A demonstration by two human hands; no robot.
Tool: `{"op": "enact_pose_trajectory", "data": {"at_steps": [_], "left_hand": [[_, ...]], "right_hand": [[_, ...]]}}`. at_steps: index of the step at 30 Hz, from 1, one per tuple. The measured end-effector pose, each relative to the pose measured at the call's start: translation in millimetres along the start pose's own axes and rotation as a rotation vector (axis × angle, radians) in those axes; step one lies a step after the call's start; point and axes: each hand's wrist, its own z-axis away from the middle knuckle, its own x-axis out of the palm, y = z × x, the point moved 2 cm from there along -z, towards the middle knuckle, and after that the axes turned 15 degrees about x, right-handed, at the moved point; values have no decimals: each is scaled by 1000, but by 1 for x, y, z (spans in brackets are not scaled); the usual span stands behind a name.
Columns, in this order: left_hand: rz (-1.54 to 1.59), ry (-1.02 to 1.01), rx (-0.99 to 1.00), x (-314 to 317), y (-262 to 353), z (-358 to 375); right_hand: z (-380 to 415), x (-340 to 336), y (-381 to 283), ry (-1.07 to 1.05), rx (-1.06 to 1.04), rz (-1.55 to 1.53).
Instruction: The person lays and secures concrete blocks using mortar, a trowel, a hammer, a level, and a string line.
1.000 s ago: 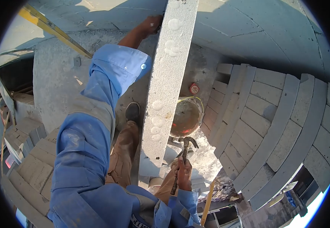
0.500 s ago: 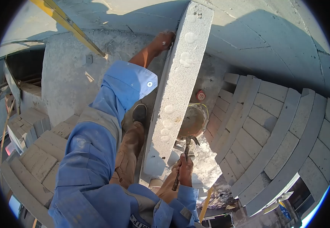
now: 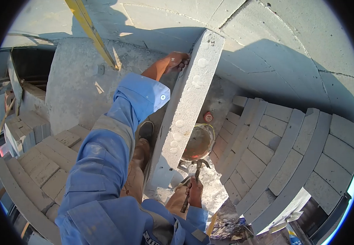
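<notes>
A long pale block wall (image 3: pixel 189 102) rises between my two arms, with several round marks on its top. My left hand (image 3: pixel 177 62) is at the wall's far left side, its fingers curled; what they hold, if anything, is too small to make out. Below and to the right of the wall, my right hand (image 3: pixel 194 192) is wrapped round the handle of a claw hammer (image 3: pixel 198 171), its head pointing up and away from me. A round bucket (image 3: pixel 197 143) stands on the floor just beyond the hammer head.
Stacked blocks (image 3: pixel 262 151) fill the right side, and more blocks (image 3: pixel 42 171) lie at the left. A yellow bar (image 3: pixel 91 32) leans at the upper left. A red tape measure (image 3: pixel 208 116) lies beyond the bucket. A larger wall (image 3: pixel 266 61) runs across the back.
The view has shifted, so the wall's far end sits lower in the frame. My left hand looks slightly more turned, and the hammer is more upright near the bucket.
</notes>
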Motion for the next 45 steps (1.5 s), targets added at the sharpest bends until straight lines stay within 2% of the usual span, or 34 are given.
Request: {"op": "enact_pose_trajectory", "data": {"at_steps": [3,4,6,8,11,13,14,15,17,19,20,22,23,25,26,28,29,31,33,34,35,37,40,41,43,44,45], "left_hand": [[-248,60,71,2,8,-12],[-239,76,65,-6,-1,-23],[-845,-135,402,-8,-9,-34],[-721,-135,344,-6,-15,-37],[-563,-11,239,-14,-24,-47],[-1105,-325,672,-21,-36,-66],[-1102,-327,672,-25,-42,-75],[-1036,-290,541,-26,-42,-80],[-966,-260,408,-27,-45,-85],[-1446,-559,537,-25,-35,-81],[-1449,-562,537,-23,-34,-75],[-1539,-210,726,-25,-36,-72],[-1540,-211,729,-26,-38,-73],[-1301,-94,455,-15,-14,-40],[-1296,-96,455,-12,-4,-29],[-1468,49,324,-13,11,-15],[-1464,48,330,-12,19,-14],[-1718,160,448,-17,27,-24],[-1690,363,314,-78,14,-54],[-1789,482,479,-93,25,-25],[-1762,404,241,-120,39,-11],[-1718,429,128,-189,39,24],[-1623,648,50,-248,30,78],[-1498,534,177,-294,0,83],[-885,461,175,-294,7,95],[-402,480,38,-247,34,128],[-376,418,48,-216,51,143]], "right_hand": [[-6,-1,-3,25,38,40],[-7,-2,-3,40,49,48],[-8,-1,-1,45,60,70],[-8,-1,3,55,70,83],[-12,6,9,40,103,82],[-10,14,8,34,103,99],[-9,17,9,27,103,113],[-10,19,11,13,87,125],[-14,23,16,-2,74,125],[-15,25,22,-19,64,126],[-16,27,24,-17,54,140],[-17,30,28,-17,42,152],[-18,30,30,-27,43,150],[-19,29,35,-30,46,149],[-21,28,38,-5,56,172],[-19,26,42,23,65,192],[-18,25,43,17,71,181],[-15,23,45,21,81,171],[-13,20,46,52,96,203],[-10,17,48,58,104,205],[-11,19,47,76,102,206],[-20,18,53,68,96,183],[-25,22,55,101,113,177],[-27,22,57,99,123,157],[-21,24,52,77,99,117],[-15,24,51,55,88,98],[-4,27,42,68,70,125]]}}
